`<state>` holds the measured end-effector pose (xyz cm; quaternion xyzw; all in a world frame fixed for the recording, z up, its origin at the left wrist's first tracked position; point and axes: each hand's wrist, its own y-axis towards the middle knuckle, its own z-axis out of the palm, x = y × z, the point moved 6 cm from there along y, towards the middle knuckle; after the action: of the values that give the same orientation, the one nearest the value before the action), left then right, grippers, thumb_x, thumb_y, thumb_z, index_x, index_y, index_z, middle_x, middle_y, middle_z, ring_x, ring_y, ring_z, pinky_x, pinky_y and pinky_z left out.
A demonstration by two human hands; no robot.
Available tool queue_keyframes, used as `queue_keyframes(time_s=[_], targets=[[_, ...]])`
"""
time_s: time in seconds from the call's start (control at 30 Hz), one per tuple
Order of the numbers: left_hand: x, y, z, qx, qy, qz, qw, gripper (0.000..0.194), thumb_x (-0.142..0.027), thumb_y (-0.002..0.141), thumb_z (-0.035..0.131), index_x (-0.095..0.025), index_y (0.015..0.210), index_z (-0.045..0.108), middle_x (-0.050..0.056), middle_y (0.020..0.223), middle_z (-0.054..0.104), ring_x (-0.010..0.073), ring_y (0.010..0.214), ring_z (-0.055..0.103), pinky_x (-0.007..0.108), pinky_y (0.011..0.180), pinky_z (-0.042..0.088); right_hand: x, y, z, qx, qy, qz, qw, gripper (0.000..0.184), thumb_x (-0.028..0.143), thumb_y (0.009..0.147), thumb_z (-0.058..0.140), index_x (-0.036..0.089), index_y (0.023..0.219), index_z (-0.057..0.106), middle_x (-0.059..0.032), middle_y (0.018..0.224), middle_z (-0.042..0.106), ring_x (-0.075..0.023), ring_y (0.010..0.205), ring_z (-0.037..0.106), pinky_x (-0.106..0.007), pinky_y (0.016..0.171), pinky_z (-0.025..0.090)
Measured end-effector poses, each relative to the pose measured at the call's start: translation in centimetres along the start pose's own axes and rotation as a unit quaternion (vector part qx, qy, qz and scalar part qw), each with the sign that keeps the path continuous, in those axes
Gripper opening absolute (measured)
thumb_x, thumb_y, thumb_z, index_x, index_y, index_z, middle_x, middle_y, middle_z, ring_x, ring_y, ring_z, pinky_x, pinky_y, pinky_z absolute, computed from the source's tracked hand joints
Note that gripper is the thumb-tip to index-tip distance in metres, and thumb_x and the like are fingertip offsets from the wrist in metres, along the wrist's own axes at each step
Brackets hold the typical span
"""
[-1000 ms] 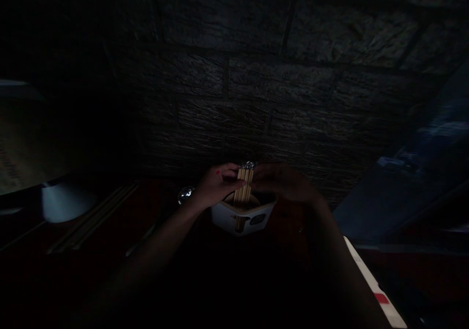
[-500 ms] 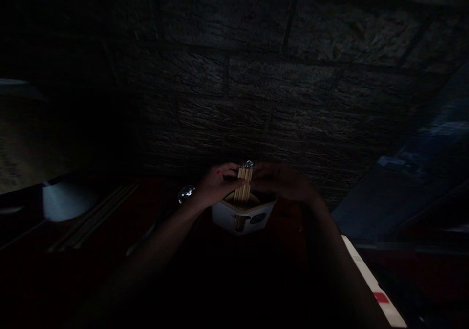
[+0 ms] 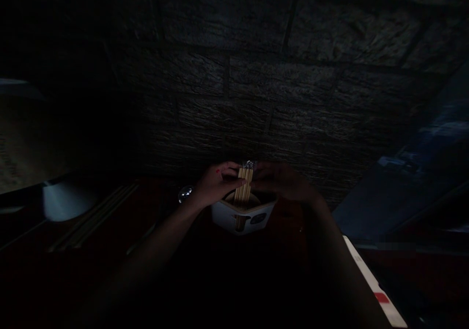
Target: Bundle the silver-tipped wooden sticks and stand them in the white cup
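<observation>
A bundle of pale wooden chopsticks stands nearly upright in a white holder with cut-out openings in its front. Shiny clear plastic shows at the bundle's top. From the left, my left hand is closed on the bundle, its thumb lying across the front of the sticks. My right hand grips from the other side, its fingers at the bundle's right edge and mostly in shadow. The lower ends of the sticks are inside the holder, partly visible through a front opening.
Behind rises a dark brick wall. Several long thin sticks lie at left near a whitish rounded object. A small shiny round object is beside my left wrist. A pale flat strip lies at right. The scene is very dark.
Almost nothing differs; both hands stay around the chopsticks, which have shifted very slightly. The picture is a little darker on the left.
</observation>
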<state>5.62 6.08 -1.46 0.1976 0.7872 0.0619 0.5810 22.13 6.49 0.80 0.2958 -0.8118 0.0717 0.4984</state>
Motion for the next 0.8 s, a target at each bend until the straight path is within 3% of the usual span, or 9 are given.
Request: queue_keyframes(time_s=[0.17, 0.33, 0.47, 0.57, 0.7, 0.8], targets=[[-0.1, 0.0, -0.2, 0.001, 0.003, 0.000, 1.000, 0.037, -0.030, 0.073, 0.073, -0.017, 0.107, 0.063, 0.006, 0.091, 0.073, 0.0196, 0.085, 0.069, 0.032, 0.077, 0.052, -0.5, 0.0, 0.0, 0.019, 0.018, 0.017, 1.000, 0.041, 0.034, 0.072, 0.074, 0.023, 0.111, 0.066, -0.0032, 0.090, 0.074, -0.0168, 0.081, 0.067, -0.028, 0.069, 0.050], [-1.1, -0.2, -0.9, -0.010, -0.021, -0.007, 1.000, 0.036, -0.031, 0.074, 0.072, -0.018, 0.106, 0.063, 0.006, 0.098, 0.073, 0.0199, 0.093, 0.069, 0.034, 0.085, 0.053, -0.6, -0.3, -0.6, 0.022, 0.033, 0.017, 0.999, 0.047, 0.035, 0.072, 0.076, 0.023, 0.115, 0.064, -0.0031, 0.094, 0.074, -0.0169, 0.086, 0.068, -0.029, 0.076, 0.051], [-2.4, -0.4, -2.7, -0.082, -0.061, 0.011, 0.995, 0.040, -0.034, 0.074, 0.073, -0.016, 0.109, 0.062, 0.008, 0.103, 0.072, 0.0196, 0.098, 0.067, 0.034, 0.091, 0.051, -0.4, -1.0, -2.1, -0.021, 0.047, 0.017, 0.999, 0.049, 0.031, 0.068, 0.077, 0.023, 0.114, 0.063, -0.0038, 0.094, 0.073, -0.0189, 0.089, 0.068, -0.032, 0.079, 0.052], [-3.2, -0.7, -4.5, -0.157, -0.081, 0.021, 0.984, 0.043, -0.039, 0.075, 0.072, -0.015, 0.110, 0.062, 0.009, 0.102, 0.072, 0.0175, 0.090, 0.067, 0.031, 0.084, 0.052, 0.0, -1.8, -3.5, -0.069, 0.038, 0.009, 0.997, 0.040, 0.030, 0.067, 0.078, 0.021, 0.105, 0.066, -0.0061, 0.099, 0.072, -0.0202, 0.093, 0.067, -0.032, 0.078, 0.052], [-4.4, -1.6, -6.8, -0.244, -0.024, 0.030, 0.969, 0.040, -0.044, 0.079, 0.067, -0.018, 0.110, 0.064, 0.005, 0.092, 0.072, 0.0158, 0.081, 0.064, 0.026, 0.073, 0.049, 1.0, -3.0, -4.8, -0.104, 0.042, -0.009, 0.994, 0.034, 0.032, 0.066, 0.078, 0.020, 0.097, 0.068, -0.0065, 0.099, 0.070, -0.0209, 0.094, 0.066, -0.035, 0.080, 0.052], [-4.9, -2.6, -8.8, -0.301, 0.011, 0.027, 0.953, 0.036, -0.046, 0.078, 0.067, -0.019, 0.101, 0.069, 0.003, 0.083, 0.072, 0.0183, 0.086, 0.065, 0.028, 0.080, 0.049, 1.5, -3.5, -5.3, -0.116, 0.030, -0.018, 0.993, 0.036, 0.033, 0.066, 0.078, 0.019, 0.098, 0.068, -0.0072, 0.103, 0.069, -0.0212, 0.095, 0.066, -0.035, 0.082, 0.052]])
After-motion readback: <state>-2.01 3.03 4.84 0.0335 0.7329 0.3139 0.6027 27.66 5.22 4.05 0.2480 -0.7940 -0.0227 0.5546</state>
